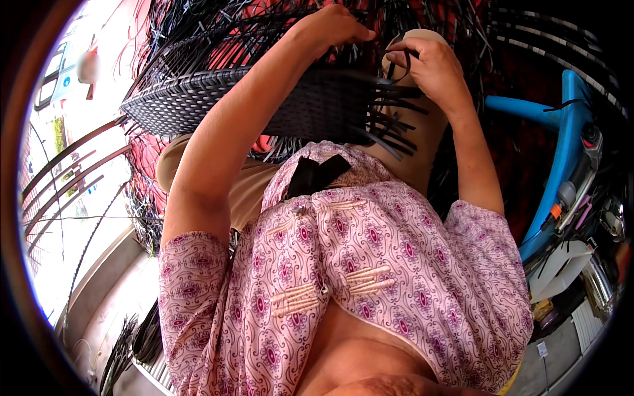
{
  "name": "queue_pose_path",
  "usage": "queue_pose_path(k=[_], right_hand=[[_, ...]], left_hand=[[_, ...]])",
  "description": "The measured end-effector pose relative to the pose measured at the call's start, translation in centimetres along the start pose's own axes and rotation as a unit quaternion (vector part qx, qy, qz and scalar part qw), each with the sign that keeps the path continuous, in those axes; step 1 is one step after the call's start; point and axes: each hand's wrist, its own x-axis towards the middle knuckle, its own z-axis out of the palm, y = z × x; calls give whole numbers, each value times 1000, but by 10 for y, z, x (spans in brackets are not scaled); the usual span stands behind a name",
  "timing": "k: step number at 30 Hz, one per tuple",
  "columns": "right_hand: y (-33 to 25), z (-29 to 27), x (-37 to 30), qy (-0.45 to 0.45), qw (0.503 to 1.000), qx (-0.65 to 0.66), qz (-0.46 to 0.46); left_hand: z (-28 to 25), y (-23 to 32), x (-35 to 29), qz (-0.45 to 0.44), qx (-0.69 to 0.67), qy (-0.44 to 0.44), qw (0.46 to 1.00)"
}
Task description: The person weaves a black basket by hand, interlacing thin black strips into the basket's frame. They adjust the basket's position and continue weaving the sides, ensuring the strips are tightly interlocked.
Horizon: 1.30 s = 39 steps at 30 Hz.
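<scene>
A woven panel (191, 105) of dark, plastic-looking strips lies across the person's lap, over tan trousers (254, 188). Its weave is tight and faintly glossy, row upon row of small flat cells. At the panel's right edge the weave gives way to loose strip ends (396, 125), flat and ribbon-like, fanning out over the right thigh.

The left hand (333, 26) reaches across the panel to its far edge, fingers bent and close together; whether it grips anything cannot be told. The right hand (429, 66) is just past the panel's right edge, near the knee, its thumb and fingers drawn narrow on a thin black strip (407, 66) that bends in a loop.

Beyond the far edge is a heap of black strips (178, 26), thin, springy-looking and tangled, with red material (515, 148) showing about it. Well to the right is a smooth, curved blue frame (569, 99), and below it a tool with an orange band (555, 211) and a flat-sided white box (561, 270). The person's shirt (409, 251) is pink printed cloth with purple ovals, scrolling lines and raised beige cords (297, 300); a black ribbon (310, 175) lies folded against it.
</scene>
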Motion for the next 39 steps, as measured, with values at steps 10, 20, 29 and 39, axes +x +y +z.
queue_pose_path(k=[10,20,29,39], right_hand=[[8,21,-2,4,994,110,12],[-9,-30,-8,-79,993,19,82],[-5,-33,-6,-68,986,122,88],[1,-15,-3,-96,987,109,67]], left_hand=[[-12,28,-24,226,193,-63,953],[-38,8,-54,210,192,-25,958],[-36,20,-55,235,272,-64,931],[-53,-2,-52,222,295,-6,929]])
